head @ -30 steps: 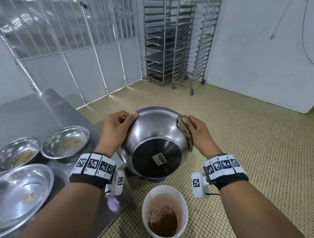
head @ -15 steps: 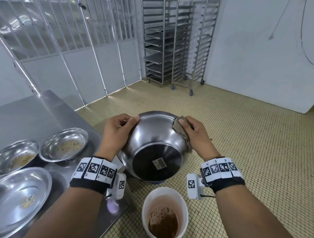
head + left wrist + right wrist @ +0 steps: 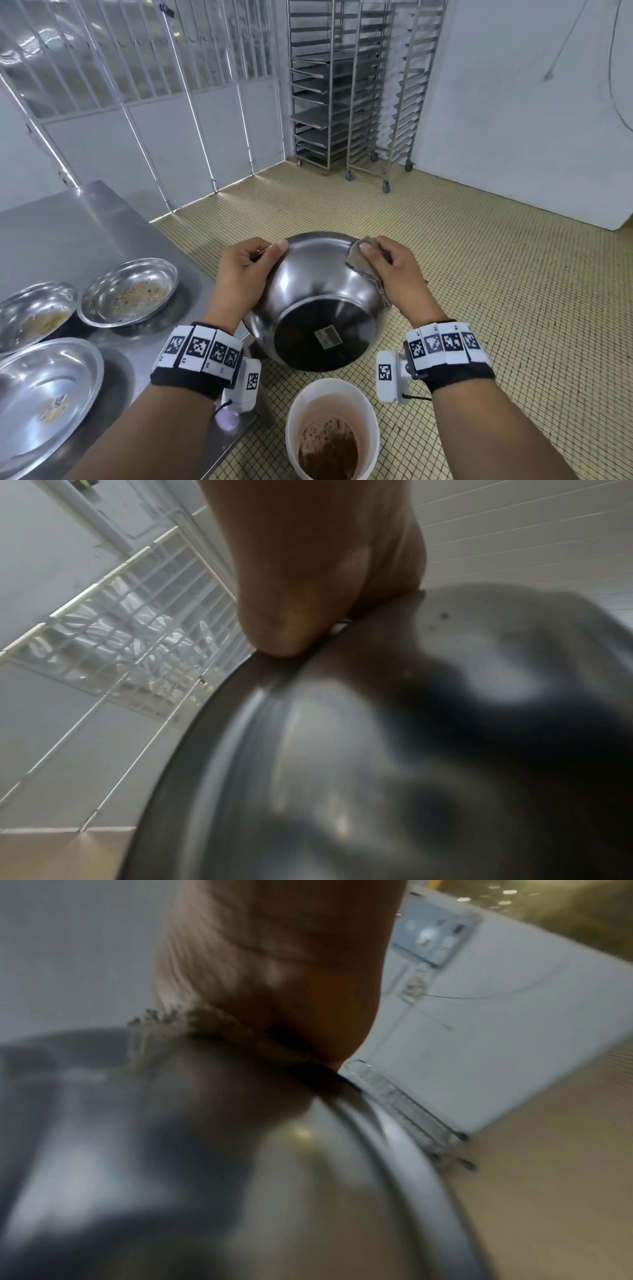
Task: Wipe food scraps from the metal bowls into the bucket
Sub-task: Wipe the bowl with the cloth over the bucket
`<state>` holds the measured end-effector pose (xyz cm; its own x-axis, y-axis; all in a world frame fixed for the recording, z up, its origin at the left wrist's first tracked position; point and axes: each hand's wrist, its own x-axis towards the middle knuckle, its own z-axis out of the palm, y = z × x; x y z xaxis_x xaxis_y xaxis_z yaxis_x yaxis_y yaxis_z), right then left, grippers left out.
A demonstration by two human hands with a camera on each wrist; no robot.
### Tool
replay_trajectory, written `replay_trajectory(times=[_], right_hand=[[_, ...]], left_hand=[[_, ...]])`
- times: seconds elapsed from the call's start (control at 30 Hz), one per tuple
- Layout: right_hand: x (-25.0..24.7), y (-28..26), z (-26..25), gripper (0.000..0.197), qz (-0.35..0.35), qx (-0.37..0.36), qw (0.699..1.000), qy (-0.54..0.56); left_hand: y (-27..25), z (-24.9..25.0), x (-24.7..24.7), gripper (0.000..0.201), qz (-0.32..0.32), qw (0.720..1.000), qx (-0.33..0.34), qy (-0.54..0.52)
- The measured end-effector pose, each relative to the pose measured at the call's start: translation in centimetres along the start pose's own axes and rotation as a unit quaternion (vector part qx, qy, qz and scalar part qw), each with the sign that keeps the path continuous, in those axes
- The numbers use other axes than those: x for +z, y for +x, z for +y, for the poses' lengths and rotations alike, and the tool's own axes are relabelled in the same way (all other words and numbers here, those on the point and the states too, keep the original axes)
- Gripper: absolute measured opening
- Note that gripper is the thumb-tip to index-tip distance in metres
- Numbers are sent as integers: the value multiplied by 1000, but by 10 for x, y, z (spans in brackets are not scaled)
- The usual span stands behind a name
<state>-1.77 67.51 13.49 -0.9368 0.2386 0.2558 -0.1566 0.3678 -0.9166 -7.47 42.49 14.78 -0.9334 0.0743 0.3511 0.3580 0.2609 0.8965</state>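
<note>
Above the bucket [image 3: 331, 428], off the table's [image 3: 85, 226] near corner, the bowl [image 3: 318, 301] has dropped slightly, base tipped toward the camera. Left hand [image 3: 245, 274] grips its rim; right hand [image 3: 394, 270] pinches cloth [image 3: 359, 263] against the rim. Emptying seems nearly finished.

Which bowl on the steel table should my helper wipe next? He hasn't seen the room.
On the steel table left of the person, three shallow metal bowls sit. Take the bowl nearest the held bowl: crumbs speckle its bottom.
</note>
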Motion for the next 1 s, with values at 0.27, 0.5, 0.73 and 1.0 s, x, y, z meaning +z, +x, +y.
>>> replay_trajectory(times=[0.27,0.5,0.73,1.0], right_hand=[[-5,-5,8,20,30,44,997,57],[-4,0,-15,20,-3,-57,993,-104],[-8,-13,3,25,36,51,993,96],[-10,5,-36,15,-29,-65,986,-150]], left_hand=[[0,-10,-5,30,-48,995,6,92],[5,11,2,31,-93,992,29,82],[6,2,-8,32,13,997,-45,-54],[-3,13,7,34,-40,999,8,32]])
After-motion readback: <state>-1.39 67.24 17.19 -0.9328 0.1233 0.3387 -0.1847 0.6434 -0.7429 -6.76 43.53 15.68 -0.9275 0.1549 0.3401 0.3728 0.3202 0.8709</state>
